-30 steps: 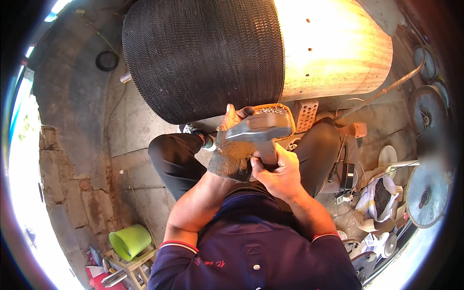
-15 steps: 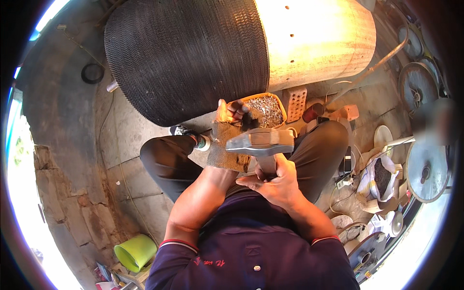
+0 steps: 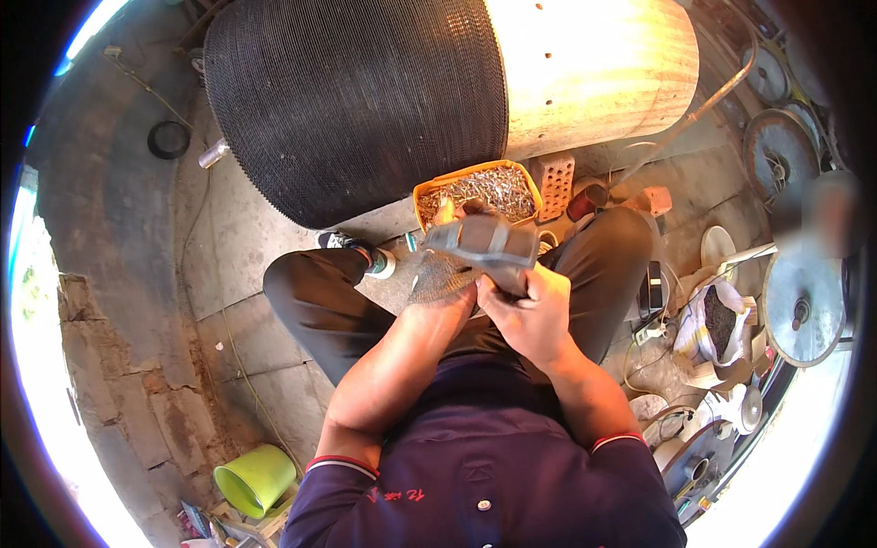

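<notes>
A hammer (image 3: 484,241) with a blocky dark metal head is gripped by its short handle in my right hand (image 3: 537,315), its fingers wrapped round it. My left hand (image 3: 440,279) wears a worn, greyish-brown glove or wrap that leaves some fingertips bare. It reaches forward to the near side of an orange-yellow box (image 3: 420,206) filled with small shiny metal pieces (image 3: 498,188), perhaps nails. The hammer head covers most of the left fingers, so their grip is hidden. Beyond the box lies a large drum, one part covered in black ridged material (image 3: 356,110), the other bare pale wood (image 3: 594,78).
Right of the box stand a perforated brick (image 3: 554,186), a dark red cylinder (image 3: 586,201) and another brick (image 3: 652,201). Farther right are an open white sack (image 3: 716,325) and large metal discs (image 3: 804,315). A green bucket (image 3: 256,479) lies tilted lower left. A cable crosses the left floor.
My left hand has turned and moved down to the box, its fingers now behind the hammer. The hammer has shifted slightly up and left with my right hand. More of the box shows.
</notes>
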Tool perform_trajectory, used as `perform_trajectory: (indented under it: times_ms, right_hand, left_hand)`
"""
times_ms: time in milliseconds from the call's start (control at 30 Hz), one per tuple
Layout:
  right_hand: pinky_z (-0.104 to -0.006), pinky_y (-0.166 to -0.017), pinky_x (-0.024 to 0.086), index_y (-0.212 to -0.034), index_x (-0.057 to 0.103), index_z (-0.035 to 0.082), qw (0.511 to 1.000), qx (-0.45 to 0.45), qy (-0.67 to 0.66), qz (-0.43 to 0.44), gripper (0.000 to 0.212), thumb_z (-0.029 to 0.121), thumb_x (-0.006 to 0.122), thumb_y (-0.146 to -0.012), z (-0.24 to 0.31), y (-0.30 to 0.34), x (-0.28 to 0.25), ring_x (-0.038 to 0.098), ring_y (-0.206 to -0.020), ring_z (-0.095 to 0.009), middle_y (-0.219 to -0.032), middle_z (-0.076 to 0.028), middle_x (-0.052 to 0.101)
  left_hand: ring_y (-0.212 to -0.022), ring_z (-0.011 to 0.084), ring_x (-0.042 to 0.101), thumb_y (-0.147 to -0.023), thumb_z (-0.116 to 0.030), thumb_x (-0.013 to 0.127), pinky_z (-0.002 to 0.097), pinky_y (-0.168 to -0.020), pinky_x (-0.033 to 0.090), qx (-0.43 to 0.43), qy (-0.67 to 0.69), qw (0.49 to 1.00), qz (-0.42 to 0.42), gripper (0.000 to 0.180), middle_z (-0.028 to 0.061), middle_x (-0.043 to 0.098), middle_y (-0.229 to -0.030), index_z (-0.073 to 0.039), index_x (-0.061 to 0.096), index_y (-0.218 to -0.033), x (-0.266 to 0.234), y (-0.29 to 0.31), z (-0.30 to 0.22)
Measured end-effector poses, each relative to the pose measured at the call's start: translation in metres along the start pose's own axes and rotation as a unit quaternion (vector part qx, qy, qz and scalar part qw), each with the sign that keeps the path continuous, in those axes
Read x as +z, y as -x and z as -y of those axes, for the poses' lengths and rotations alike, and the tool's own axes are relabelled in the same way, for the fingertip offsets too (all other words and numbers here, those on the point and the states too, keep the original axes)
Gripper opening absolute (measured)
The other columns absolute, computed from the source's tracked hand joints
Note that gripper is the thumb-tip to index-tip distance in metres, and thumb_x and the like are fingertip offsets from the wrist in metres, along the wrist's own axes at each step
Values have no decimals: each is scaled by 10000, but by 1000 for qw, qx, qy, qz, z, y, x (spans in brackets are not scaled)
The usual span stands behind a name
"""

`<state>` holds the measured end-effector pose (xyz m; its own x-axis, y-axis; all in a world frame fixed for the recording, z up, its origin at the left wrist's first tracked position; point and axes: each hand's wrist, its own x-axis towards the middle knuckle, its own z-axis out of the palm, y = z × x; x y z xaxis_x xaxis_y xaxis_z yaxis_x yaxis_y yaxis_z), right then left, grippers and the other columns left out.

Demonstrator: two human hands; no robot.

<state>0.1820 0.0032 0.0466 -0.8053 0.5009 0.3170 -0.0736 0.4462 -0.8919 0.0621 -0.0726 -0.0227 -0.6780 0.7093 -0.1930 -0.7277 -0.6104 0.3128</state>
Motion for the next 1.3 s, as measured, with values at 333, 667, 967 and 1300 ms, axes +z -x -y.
perform_trajectory:
  times_ms: [333,667,967,1300]
  right_hand:
    - [-263,-676,523,-936,679,-10,990,111,-78,21,167,51,800,-839,15,8,-3,633,-736,-68,-791,-65,715]
    - [-235,-637,484,-909,687,-5,988,76,-60,118,135,80,789,-887,37,33,-3,589,-688,-41,-726,-12,666]
    - [-282,-695,537,-892,633,-3,983,114,-125,76,315,154,894,-811,24,37,29,639,-762,-65,-795,-60,719]
    - [-270,-719,519,-1044,666,0,975,131,-63,169,369,150,898,-801,33,43,19,597,-780,-48,-842,-36,701]
  left_hand:
    - [-1126,244,644,-1052,-310,546,402,-981,558,-32,66,989,125,315,115,668,-1205,-76,610,-1253,10,32,-1]
    - [-994,199,614,-987,-615,559,443,-987,526,-92,131,971,177,573,38,611,-1061,-81,582,-1193,25,26,-45]
    - [-1356,245,500,-960,-752,450,475,-1180,376,-85,182,959,201,814,63,575,-1440,-66,577,-1381,18,22,-36]
    - [-1053,265,679,-908,-668,630,481,-994,533,-21,151,983,97,656,108,724,-1179,-52,721,-1117,5,10,-44]
